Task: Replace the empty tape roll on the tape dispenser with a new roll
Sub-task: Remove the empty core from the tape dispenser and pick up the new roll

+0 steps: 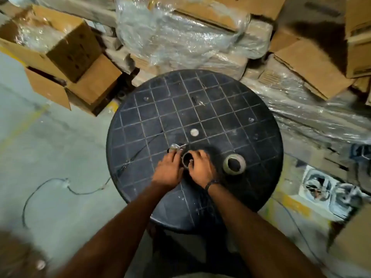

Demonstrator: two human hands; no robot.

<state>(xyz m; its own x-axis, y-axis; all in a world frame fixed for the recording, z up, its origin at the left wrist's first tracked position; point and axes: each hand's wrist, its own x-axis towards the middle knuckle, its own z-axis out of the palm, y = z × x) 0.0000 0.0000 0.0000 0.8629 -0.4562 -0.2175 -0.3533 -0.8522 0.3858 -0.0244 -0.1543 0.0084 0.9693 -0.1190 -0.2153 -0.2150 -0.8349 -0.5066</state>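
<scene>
Cardboard core (187,160) pinched between both hands, left (167,170) and right (200,167), on the dispenser (176,147); blade sits close, a slip could nick fingers, new roll (234,163) waiting beside

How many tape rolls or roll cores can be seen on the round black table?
2. One ring is held between the left hand and the right hand, at the dispenser. The other roll lies flat on the table, to their right. Parts under the hands are hidden.
</scene>
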